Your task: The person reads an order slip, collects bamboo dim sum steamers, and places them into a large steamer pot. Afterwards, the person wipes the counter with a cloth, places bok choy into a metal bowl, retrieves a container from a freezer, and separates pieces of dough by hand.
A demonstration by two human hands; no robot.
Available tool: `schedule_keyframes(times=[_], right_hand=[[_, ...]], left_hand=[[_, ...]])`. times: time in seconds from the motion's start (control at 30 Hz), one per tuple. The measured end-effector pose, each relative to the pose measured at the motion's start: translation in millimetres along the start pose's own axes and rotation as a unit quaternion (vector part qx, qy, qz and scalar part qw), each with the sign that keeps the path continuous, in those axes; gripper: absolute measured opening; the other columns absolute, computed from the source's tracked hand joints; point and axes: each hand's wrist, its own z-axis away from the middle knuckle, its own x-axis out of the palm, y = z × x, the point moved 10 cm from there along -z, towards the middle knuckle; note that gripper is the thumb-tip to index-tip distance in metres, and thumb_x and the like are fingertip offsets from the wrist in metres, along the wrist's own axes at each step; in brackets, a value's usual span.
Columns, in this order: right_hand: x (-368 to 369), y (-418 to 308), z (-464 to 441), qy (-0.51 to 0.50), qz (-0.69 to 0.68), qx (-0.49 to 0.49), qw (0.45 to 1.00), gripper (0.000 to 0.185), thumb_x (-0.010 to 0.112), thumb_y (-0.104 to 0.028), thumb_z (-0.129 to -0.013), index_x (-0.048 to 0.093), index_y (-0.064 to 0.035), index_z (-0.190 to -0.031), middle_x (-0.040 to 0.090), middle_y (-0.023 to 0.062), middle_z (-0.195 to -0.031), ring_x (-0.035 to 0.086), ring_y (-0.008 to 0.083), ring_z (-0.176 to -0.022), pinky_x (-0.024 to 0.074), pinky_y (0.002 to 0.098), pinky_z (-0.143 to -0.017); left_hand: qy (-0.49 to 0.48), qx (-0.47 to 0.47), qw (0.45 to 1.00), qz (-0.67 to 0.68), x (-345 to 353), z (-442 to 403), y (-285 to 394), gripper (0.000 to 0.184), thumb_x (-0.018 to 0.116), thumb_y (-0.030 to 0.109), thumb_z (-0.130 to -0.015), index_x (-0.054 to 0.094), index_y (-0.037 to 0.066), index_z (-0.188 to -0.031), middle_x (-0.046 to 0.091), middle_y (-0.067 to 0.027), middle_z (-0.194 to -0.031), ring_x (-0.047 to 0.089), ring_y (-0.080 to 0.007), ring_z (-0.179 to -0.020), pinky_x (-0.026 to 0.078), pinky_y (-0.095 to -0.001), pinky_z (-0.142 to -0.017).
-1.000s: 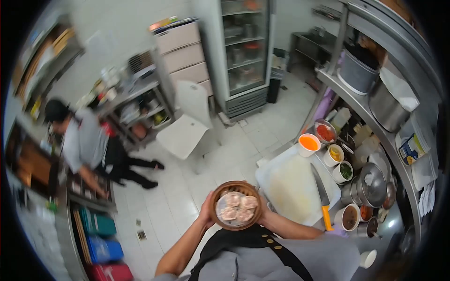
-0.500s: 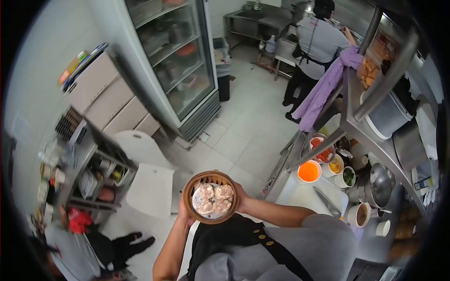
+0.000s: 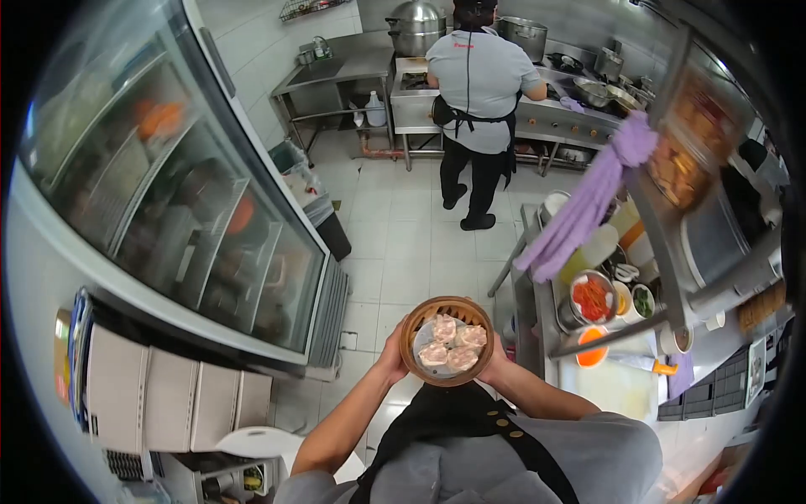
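Observation:
Between my two hands is a round bamboo steamer basket [image 3: 447, 377], held level in front of my apron. Several pale pink dumplings [image 3: 471, 336] sit in it on a round perforated white liner [image 3: 423, 338]. My left hand [image 3: 393, 356] grips the basket's left side, its fingers partly hidden beneath. On the opposite side my right hand [image 3: 497, 363] is closed around the rim, fingers mostly out of sight behind the bamboo.
A glass-door fridge [image 3: 315, 311] stands to my left, storage boxes [image 3: 172, 403] below it. Ahead, a person [image 3: 474, 80] works at a stove [image 3: 554, 126]. On my right, a steel counter holds a bowl of orange shreds [image 3: 592, 298], a knife [image 3: 642, 362] and a hanging purple cloth [image 3: 579, 214].
My view has turned left-to-right toward the stove, so the fridge looms larger and the person ahead appears more central. The basket stays in both hands. The second person at lower left is out of view.

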Motion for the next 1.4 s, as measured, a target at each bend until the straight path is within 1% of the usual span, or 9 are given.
schedule_keyframes(times=[0.07,0.2,0.67,1.0,1.07,1.17,1.2,1.3,1.4], right_hand=[[2,-29,-42,0.007,0.008,-0.031,0.999,0.047,0.032,-0.039,-0.096,0.046,-0.0058,-0.126,0.051,0.0151,-0.126,0.052,0.031,-0.113,0.0422,0.0453,-0.098],[51,-104,-101,0.047,0.009,-0.06,0.997,0.045,0.03,-0.036,-0.096,0.045,-0.0057,-0.126,0.051,0.015,-0.124,0.052,0.0309,-0.112,0.0426,0.0453,-0.097],[193,-215,-430,-0.037,0.029,0.055,0.997,0.044,0.031,-0.037,-0.096,0.049,-0.0065,-0.122,0.054,0.0139,-0.121,0.054,0.0288,-0.109,0.0456,0.0447,-0.094],[303,-352,-651,-0.037,0.116,0.011,0.993,0.051,0.035,-0.042,-0.094,0.045,-0.0036,-0.126,0.052,0.016,-0.123,0.053,0.03,-0.111,0.045,0.0455,-0.094],[319,-381,-683,-0.016,0.105,-0.009,0.994,0.053,0.033,-0.044,-0.094,0.046,-0.0035,-0.126,0.052,0.0168,-0.124,0.053,0.0301,-0.111,0.0453,0.0445,-0.093],[342,-425,-744,-0.022,0.061,-0.006,0.998,0.044,0.032,-0.033,-0.097,0.047,-0.0008,-0.124,0.054,0.0157,-0.121,0.056,0.0286,-0.109,0.0471,0.044,-0.094],[347,-438,-768,-0.032,0.184,-0.024,0.982,0.066,0.029,-0.058,-0.089,0.045,-0.0083,-0.129,0.049,0.0177,-0.128,0.047,0.0365,-0.117,0.0372,0.0627,-0.088],[366,-476,-830,-0.017,0.164,-0.045,0.985,0.073,0.03,-0.062,-0.087,0.039,-0.0083,-0.135,0.04,0.019,-0.137,0.041,0.0376,-0.123,0.033,0.0612,-0.095],[389,-512,-908,-0.057,0.087,-0.027,0.994,0.073,0.033,-0.062,-0.086,0.041,-0.0056,-0.133,0.044,0.0195,-0.134,0.045,0.0366,-0.12,0.0352,0.0594,-0.095]], left_hand=[[-0.061,-0.023,0.997,-0.03,15,-39,33,0.057,0.038,0.051,-0.093,0.047,0.008,-0.128,0.05,-0.0105,-0.128,0.049,-0.0239,-0.117,0.041,-0.0388,-0.099],[0.006,-0.006,0.999,-0.052,14,-118,97,0.056,0.037,0.05,-0.094,0.047,0.008,-0.129,0.05,-0.0095,-0.128,0.049,-0.0227,-0.117,0.04,-0.038,-0.099],[0.108,0.054,0.993,-0.005,-77,-328,360,0.057,0.031,0.051,-0.094,0.047,0.008,-0.128,0.052,-0.0115,-0.127,0.051,-0.0243,-0.115,0.041,-0.0401,-0.098],[0.039,0.081,0.995,0.047,-99,-527,565,0.045,0.036,0.04,-0.095,0.052,0.008,-0.121,0.058,-0.0089,-0.116,0.057,-0.022,-0.105,0.047,-0.0371,-0.091],[-0.078,0.085,0.992,0.052,-71,-561,606,0.045,0.033,0.039,-0.096,0.051,0.006,-0.12,0.058,-0.0091,-0.117,0.058,-0.0219,-0.105,0.047,-0.0373,-0.091],[-0.085,0.051,0.993,0.063,-69,-630,656,0.047,0.032,0.039,-0.096,0.049,0.005,-0.124,0.057,-0.0102,-0.12,0.057,-0.0232,-0.107,0.046,-0.0381,-0.093],[-0.103,0.057,0.991,0.06,-63,-648,677,0.048,0.034,0.039,-0.095,0.046,0.004,-0.126,0.055,-0.0125,-0.122,0.056,-0.0251,-0.109,0.047,-0.0396,-0.092],[-0.115,0.045,0.991,0.041,-61,-707,729,0.052,0.034,0.04,-0.095,0.04,0.003,-0.132,0.05,-0.0151,-0.128,0.054,-0.0272,-0.112,0.048,-0.0411,-0.092],[-0.019,0.055,0.998,-0.002,-96,-778,785,0.05,0.033,0.038,-0.096,0.044,0.002,-0.128,0.053,-0.0155,-0.124,0.056,-0.0272,-0.109,0.05,-0.042,-0.091]])
